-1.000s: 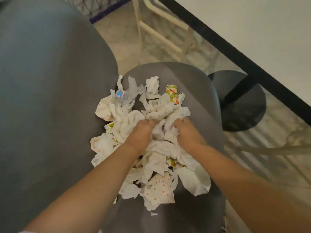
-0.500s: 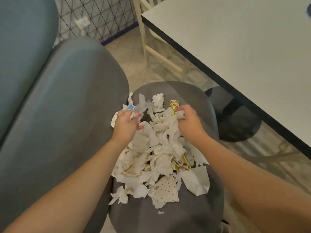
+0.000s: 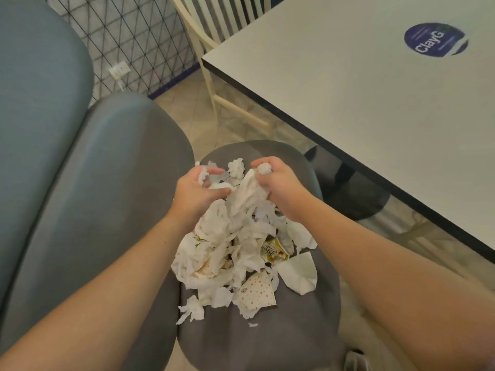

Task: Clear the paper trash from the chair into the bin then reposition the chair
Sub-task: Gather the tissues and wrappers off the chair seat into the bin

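Both hands gathering crumpled paper on the grey chair seat.

The left hand (image 3: 199,191) and right hand (image 3: 278,187) sit at the 12 o'clock end of the paper trash (image 3: 241,253), which lies heaped on the chair (image 3: 302,330). Each hand's fingers are curled around a wad of paper, the left at 11 o'clock of the heap, the right at 1 o'clock. The heap's long axis runs from 12 to 6 o'clock, so most of the loose scraps lie toward 6 o'clock from the fingers, between the forearms; neither hand is clearly nearer. A spotted scrap (image 3: 257,291) and a white sheet (image 3: 298,273) lie at the near edge. No bin is in view. The desk (image 3: 361,89) stands at 2 o'clock, a larger padded seat (image 3: 93,196) at 9 o'clock.
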`<state>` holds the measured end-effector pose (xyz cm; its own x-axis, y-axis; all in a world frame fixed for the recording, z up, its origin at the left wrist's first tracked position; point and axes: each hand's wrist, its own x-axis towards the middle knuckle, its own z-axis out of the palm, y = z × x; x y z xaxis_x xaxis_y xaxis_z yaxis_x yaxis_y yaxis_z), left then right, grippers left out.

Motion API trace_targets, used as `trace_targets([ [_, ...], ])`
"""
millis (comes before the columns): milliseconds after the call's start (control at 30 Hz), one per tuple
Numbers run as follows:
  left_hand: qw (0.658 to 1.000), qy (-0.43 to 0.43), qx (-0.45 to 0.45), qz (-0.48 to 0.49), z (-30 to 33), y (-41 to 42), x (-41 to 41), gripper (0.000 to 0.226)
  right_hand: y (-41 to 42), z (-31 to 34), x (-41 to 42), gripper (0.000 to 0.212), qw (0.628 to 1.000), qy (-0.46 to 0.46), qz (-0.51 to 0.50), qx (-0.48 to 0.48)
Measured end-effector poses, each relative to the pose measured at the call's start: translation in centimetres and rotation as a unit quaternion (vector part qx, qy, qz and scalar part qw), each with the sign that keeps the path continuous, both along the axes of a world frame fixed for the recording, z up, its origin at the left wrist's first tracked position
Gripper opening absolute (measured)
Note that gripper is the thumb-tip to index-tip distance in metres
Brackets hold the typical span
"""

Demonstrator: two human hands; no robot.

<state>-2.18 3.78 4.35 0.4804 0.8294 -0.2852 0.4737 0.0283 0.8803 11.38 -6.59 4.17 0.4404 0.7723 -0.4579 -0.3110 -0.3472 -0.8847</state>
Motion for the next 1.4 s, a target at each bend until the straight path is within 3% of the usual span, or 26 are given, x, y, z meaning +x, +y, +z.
trace_targets([
  [100, 0.998, 0.037, 0.058, -0.002, 0.9, 0.1, -0.4, 0.040, -0.8, 1.1, 0.2, 0.038, 1.000, -0.003, 0.005, 0.011],
  [167, 0.994, 0.082, 0.067, 0.001, 0.9, 0.7, -0.9, 0.026, -0.9, 2.1, 0.4, 0.044, 1.000, -0.010, 0.002, 0.019],
  [233, 0.995, 0.089, 0.039, 0.006, 0.9, 1.1, -1.4, 0.015, -0.7, 3.3, 0.6, 0.041, 0.996, 0.066, -0.015, 0.058],
  [333, 0.994, 0.097, 0.047, -0.010, 0.5, 1.5, -2.0, 0.023, -0.3, 5.0, 1.0, 0.039, 0.973, 0.181, -0.031, 0.136],
  [467, 0.999, 0.018, -0.032, 0.028, 0.1, 1.8, -2.7, 0.020, 0.4, 6.1, 1.1, 0.033, 0.950, 0.244, -0.036, 0.190],
  [533, 0.999, 0.052, 0.000, -0.010, -0.5, 2.2, -3.0, 0.015, 0.8, 6.1, 1.0, 0.030, 0.951, 0.243, -0.040, 0.189],
  [600, 0.990, 0.108, 0.043, -0.082, -1.2, 2.3, -3.1, 0.033, 1.1, 5.8, 0.8, 0.026, 0.952, 0.241, -0.036, 0.183],
  [667, 0.977, 0.127, 0.057, -0.162, -1.9, 2.3, -2.8, 0.076, 1.3, 5.4, 0.5, 0.023, 0.955, 0.238, -0.030, 0.172],
  [733, 0.976, 0.100, 0.050, -0.188, -2.7, 1.8, -2.0, 0.088, 1.3, 5.1, 0.2, 0.022, 0.956, 0.241, -0.026, 0.163],
  [867, 0.974, 0.123, 0.029, -0.189, -3.6, -0.5, -0.1, 0.036, 1.1, 4.5, 0.5, 0.028, 0.962, 0.227, -0.026, 0.151],
  [967, 0.983, 0.045, -0.150, -0.100, -3.9, -0.8, -0.7, 0.028, 0.2, 4.2, 1.5, 0.029, 0.975, 0.183, -0.035, 0.124],
  [1067, 0.933, -0.131, -0.335, -0.024, -2.3, -1.1, -0.8, 0.029, -1.2, 3.5, 2.5, 0.033, 0.992, 0.098, -0.029, 0.078],
  [1133, 0.900, -0.217, -0.379, -0.001, -1.1, -1.9, -0.2, 0.034, -2.2, 3.1, 3.0, 0.034, 0.997, 0.051, -0.030, 0.053],
  [1267, 0.860, -0.302, -0.409, 0.045, 1.1, -4.7, 2.9, 0.031, -5.0, 3.0, 3.4, 0.033, 0.999, 0.010, -0.029, 0.018],
  [1400, 0.849, -0.284, -0.446, -0.005, 2.0, -8.7, 5.9, 0.016, -9.4, 2.9, 3.7, 0.033, 1.000, -0.009, -0.011, -0.020],
])
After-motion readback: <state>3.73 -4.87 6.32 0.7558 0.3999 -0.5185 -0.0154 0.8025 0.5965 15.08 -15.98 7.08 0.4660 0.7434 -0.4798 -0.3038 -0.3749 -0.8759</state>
